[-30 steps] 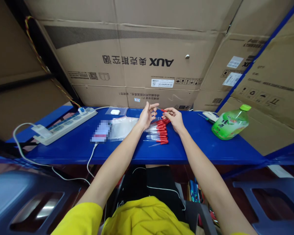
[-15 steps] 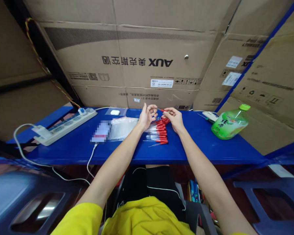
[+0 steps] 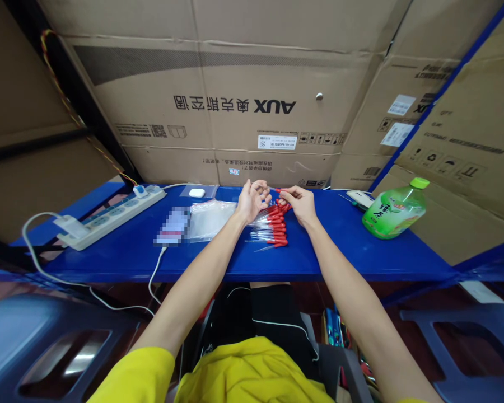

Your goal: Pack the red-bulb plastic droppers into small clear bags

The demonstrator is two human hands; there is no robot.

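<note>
My right hand pinches the red rubber bulb of a thin clear dropper above the table. The dropper's narrow tube points left to my left hand, whose loosely curled fingers are around its tip; their exact contact is too small to see. Beneath both hands lies a pile of droppers, with red bulbs to the right and clear tubes to the left. Part of the pile is hidden by my hands. Clear plastic bags lie flat just left of my left wrist.
On the blue table lie a blurred-out phone on a cable, a white case and a power strip. A green-capped bottle and a white device are at right. Cardboard walls the back.
Both hands stay nearly in place over the pile. The dropper's tube now shows farther across my left fingers, and my right hand has shifted very slightly.
</note>
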